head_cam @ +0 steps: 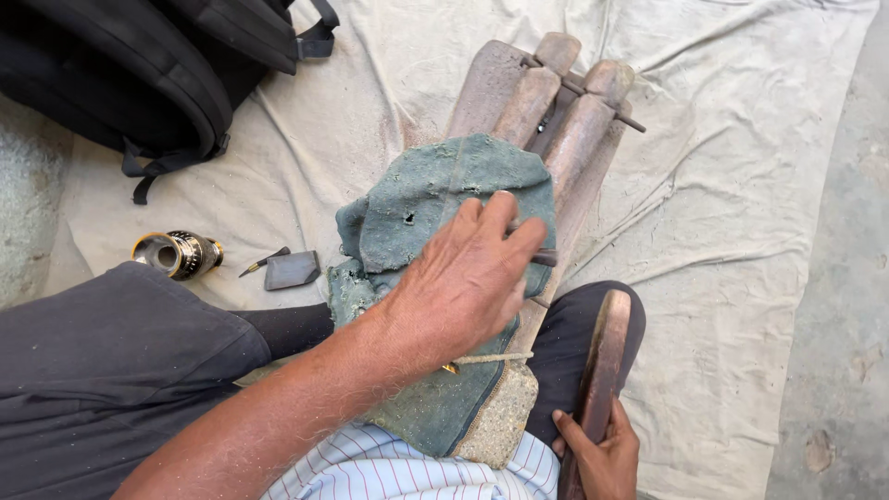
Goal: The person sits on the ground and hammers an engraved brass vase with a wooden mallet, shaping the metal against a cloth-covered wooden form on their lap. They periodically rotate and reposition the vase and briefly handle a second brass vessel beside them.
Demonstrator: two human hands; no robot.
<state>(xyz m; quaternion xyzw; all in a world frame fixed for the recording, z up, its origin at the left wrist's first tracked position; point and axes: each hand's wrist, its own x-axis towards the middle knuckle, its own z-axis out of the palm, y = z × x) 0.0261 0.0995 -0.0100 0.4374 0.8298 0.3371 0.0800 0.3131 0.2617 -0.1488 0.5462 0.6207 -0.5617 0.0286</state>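
Head view: the left hand (468, 278) pinches a thin metal tool (542, 256) on the green cloth (435, 199) over the wooden clamp (556, 120); the right hand (602, 454) grips a wooden mallet (602, 361). A mistimed strike could hit the fingers.

Faded blue-green on the worn cloth (444, 199), draped over reddish-brown wooden clamp bars (556, 111) with a dull, dusty finish. Off-white on the wrinkled ground sheet (741, 185), black on the backpack (139, 65), dark grey on the trousers (102, 361). Thin red stripes on the pale blue shirt (417, 472); brass and black on the small patterned cylinder (178, 254); brown on the wooden mallet (600, 370).
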